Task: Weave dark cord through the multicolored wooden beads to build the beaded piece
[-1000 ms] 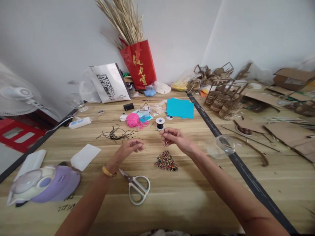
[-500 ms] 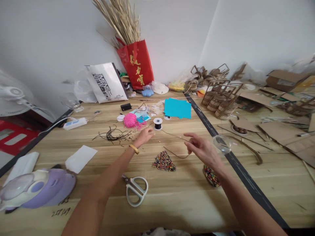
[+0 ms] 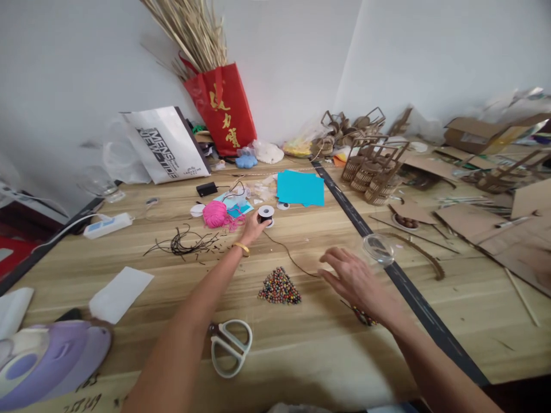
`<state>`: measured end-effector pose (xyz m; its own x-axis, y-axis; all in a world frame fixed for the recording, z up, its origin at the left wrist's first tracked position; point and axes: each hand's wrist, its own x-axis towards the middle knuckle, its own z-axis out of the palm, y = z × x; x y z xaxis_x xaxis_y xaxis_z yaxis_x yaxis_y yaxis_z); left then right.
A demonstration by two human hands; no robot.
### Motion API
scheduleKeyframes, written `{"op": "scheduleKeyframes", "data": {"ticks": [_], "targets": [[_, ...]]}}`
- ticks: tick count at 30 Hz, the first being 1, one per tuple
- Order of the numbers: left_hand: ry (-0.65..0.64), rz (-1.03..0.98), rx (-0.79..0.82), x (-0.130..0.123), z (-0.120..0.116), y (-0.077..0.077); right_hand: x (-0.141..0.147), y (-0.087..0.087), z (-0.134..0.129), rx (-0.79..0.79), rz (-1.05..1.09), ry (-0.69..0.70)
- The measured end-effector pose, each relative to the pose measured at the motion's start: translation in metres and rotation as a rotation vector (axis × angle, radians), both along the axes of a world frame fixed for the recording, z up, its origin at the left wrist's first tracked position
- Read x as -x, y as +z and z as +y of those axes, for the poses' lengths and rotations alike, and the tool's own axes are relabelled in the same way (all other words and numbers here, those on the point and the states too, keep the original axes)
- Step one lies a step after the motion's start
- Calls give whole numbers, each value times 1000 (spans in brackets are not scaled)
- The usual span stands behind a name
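Note:
My left hand (image 3: 253,228) is closed around a small spool of black cord (image 3: 266,212) with white ends, upright on the table. From it the dark cord (image 3: 286,250) curves across the wood and passes under my right hand (image 3: 350,278). That hand hovers palm down, fingers apart, with nothing visibly gripped. Below it, partly covered by the wrist, a bunch of colored beads (image 3: 365,316) shows. A heap of loose multicolored beads (image 3: 279,285) lies between my arms. White-handled scissors (image 3: 232,347) rest beside my left forearm.
Cut black cord pieces (image 3: 185,242) and a pink yarn ball (image 3: 216,214) lie left of the spool. Blue sheets (image 3: 300,188) are behind it. A clear round dish (image 3: 379,249) sits beyond my right hand. Small woven baskets (image 3: 370,175) stand at the back right.
My left hand has closed on the spool. The cord, earlier stretched toward my right fingers, now lies slack, and those fingers have spread. The view has shifted slightly right.

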<state>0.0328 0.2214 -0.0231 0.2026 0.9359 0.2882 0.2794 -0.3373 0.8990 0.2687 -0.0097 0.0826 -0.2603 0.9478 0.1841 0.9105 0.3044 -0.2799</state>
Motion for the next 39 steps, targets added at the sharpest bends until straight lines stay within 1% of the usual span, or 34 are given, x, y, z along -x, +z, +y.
{"op": "scheduleKeyframes", "data": {"ticks": [3, 6, 8, 10, 13, 15, 17, 20, 23, 28, 31, 34, 37, 39], "targets": [[-15, -5, 4, 1, 3, -2, 28, -7, 42, 17, -56, 104], [-29, -9, 2, 3, 1, -1, 59, -17, 90, 100, -141, 108], [-32, -11, 0, 4, -1, -1, 81, -27, 116, 131, -195, 95], [-21, -8, -4, 5, -3, -1, 99, -38, 135, 141, -212, 80], [24, 7, -14, 7, -4, -2, 116, -53, 147, 146, -232, 96], [64, 19, -16, 10, -4, -3, 118, -59, 149, 151, -245, 121], [109, 28, -14, 13, -3, -5, 113, -61, 148, 155, -261, 135], [175, 33, -13, 16, -1, -8, 99, -55, 141, 154, -280, 132], [202, 31, -28, 12, 1, -9, 86, -47, 131, 150, -292, 126], [153, 13, -52, 3, 1, -10, 63, -39, 115, 144, -303, 87], [109, 13, -39, 4, 0, -10, 45, -38, 104, 144, -306, 49], [102, 31, -24, 8, -1, -11, 26, -37, 89, 149, -307, 6], [108, 58, -20, 8, -3, -11, 11, -38, 76, 150, -299, 8], [85, 70, -17, 3, -6, -10, 6, -39, 69, 146, -281, 23]]}}
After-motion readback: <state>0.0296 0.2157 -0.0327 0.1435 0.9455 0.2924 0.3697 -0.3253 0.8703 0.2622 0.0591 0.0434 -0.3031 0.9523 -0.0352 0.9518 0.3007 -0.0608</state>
